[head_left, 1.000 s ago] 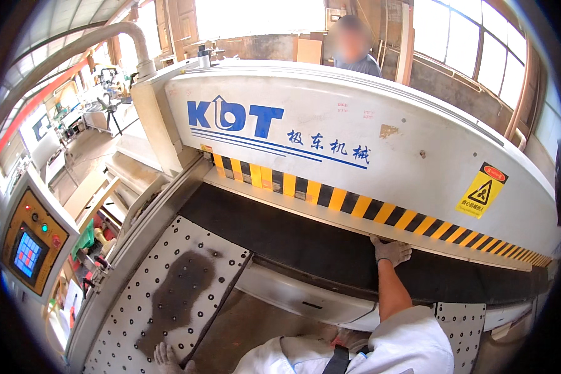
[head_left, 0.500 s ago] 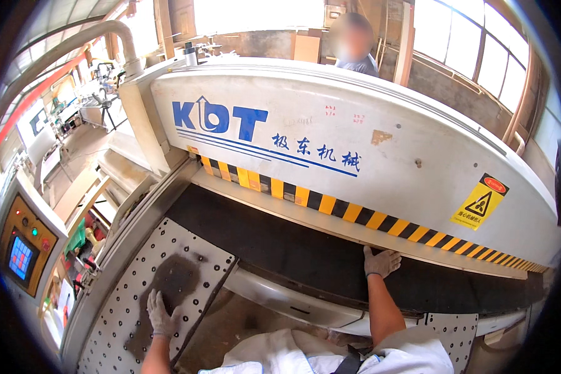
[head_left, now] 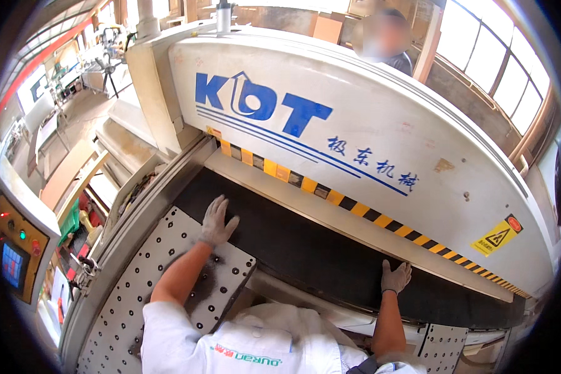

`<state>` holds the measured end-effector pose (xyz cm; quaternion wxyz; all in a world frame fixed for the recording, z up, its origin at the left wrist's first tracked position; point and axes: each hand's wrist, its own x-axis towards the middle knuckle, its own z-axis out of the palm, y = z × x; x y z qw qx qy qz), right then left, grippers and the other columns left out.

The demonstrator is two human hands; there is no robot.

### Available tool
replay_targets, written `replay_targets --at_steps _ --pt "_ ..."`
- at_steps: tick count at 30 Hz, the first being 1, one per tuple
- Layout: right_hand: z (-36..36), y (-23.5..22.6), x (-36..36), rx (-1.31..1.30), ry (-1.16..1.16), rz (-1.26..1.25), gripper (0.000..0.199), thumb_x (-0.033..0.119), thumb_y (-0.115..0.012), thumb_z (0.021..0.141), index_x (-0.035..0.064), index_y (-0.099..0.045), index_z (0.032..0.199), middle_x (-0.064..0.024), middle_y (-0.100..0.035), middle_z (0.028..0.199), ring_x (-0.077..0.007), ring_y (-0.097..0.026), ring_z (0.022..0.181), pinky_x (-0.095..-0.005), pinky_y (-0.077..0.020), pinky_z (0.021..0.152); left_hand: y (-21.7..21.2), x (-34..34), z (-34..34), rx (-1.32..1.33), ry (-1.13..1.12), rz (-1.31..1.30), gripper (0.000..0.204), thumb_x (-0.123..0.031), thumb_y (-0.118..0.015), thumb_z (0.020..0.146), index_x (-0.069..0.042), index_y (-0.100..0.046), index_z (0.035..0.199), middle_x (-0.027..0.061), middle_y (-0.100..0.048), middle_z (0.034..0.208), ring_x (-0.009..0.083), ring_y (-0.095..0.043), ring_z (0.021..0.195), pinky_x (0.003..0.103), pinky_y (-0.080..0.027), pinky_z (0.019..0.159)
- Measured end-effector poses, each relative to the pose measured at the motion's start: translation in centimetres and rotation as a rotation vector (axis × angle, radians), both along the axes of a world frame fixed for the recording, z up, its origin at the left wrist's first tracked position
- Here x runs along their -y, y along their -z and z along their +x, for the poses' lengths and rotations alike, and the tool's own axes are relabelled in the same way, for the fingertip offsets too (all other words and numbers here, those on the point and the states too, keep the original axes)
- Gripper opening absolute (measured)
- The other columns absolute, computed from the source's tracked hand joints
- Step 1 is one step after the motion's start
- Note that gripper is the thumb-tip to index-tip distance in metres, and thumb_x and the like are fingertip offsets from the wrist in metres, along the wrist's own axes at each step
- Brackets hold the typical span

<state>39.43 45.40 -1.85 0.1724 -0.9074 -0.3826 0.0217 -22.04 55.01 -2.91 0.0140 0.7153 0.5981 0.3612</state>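
A grey work glove covers each of my hands. My left hand (head_left: 217,222) reaches over the left part of a long black surface (head_left: 305,246), just past the edge of a white dotted table (head_left: 131,305); its fingers are spread and hold nothing. Farther right, my right hand (head_left: 396,277) is at the same black surface, thumb and fingers apart, with nothing in it. Whether either palm presses down, I cannot tell. Beyond both hands, a big white machine beam (head_left: 330,168) spans the black surface, with a yellow-and-black striped strip (head_left: 308,184) along its lower edge.
On the left stands a control box (head_left: 15,243) with a lit screen and coloured buttons. A second dotted table section (head_left: 444,349) is at lower right. Another person (head_left: 396,59) stands behind the beam. Wooden boards (head_left: 75,181) lie left of the machine.
My left hand has moved forward and right, from the dotted table to the black surface. The right hand stays at the black surface. My view has shifted, and my body is farther forward.
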Motion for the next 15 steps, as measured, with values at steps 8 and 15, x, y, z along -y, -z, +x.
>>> replay_targets --at_steps 8,15 --pt "-4.1 2.7 5.8 0.137 -0.102 -0.011 0.088 0.058 -0.067 0.096 -0.0092 -0.051 0.15 -0.0274 -0.042 0.163 -0.0405 -0.034 0.155 -0.0517 -0.0219 0.13 0.3 -17.7 -2.4 -0.238 -0.133 -0.129 0.061 -0.04 -0.054 0.103 0.005 -0.055 0.144 0.0256 -0.054 0.152 0.0428 -0.044 0.147 0.051 -0.034 0.124" --pt "-7.4 3.8 6.5 0.28 -0.161 0.153 0.069 0.045 -0.074 0.094 -0.0049 -0.061 0.14 -0.0275 -0.055 0.153 -0.0434 -0.045 0.147 -0.0528 -0.0306 0.125 4.7 -32.2 -8.2 -0.385 -0.404 -0.301 0.089 -0.067 -0.046 0.098 0.0 -0.045 0.157 0.0281 -0.027 0.171 0.0491 -0.03 0.155 0.06 -0.024 0.127"
